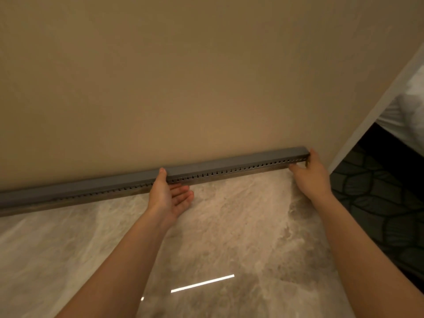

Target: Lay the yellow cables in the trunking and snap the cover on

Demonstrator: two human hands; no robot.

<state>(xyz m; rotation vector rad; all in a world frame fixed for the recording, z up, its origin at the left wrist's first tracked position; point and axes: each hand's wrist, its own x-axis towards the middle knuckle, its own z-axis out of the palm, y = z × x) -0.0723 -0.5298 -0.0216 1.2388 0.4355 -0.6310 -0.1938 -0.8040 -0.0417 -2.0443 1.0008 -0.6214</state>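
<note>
One grey trunking (103,190) runs along the foot of the wall (183,88) on the marble floor (229,226), with one cover (229,166) on top. Of the two hands, the left hand (168,196) is slack, its thumb on the cover. The right hand (309,173) grasps the trunking's right end, where a yellowish speck (306,159) may be cable.
</note>
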